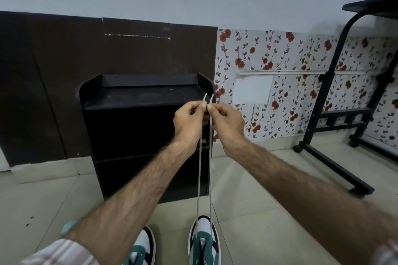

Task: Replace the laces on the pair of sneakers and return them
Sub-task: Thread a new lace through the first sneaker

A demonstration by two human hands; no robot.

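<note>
Sneakers [204,241], 2, sit on the floor; each hand's grip, left [188,121] and right [228,122], pinches 1 lace [199,178] end.

A pale tiled floor [247,178] is seen throughout. Two green, white and black sneakers [204,243] are stood on it at 6 o'clock, side by side. A black wooden shelf cabinet [140,135] is set at 12 o'clock, a black wheeled metal table frame [336,163] at 3 o'clock.

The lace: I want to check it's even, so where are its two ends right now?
In the head view, both ends of the lace are pinched side by side, left hand, right hand, before the shelf.
</note>
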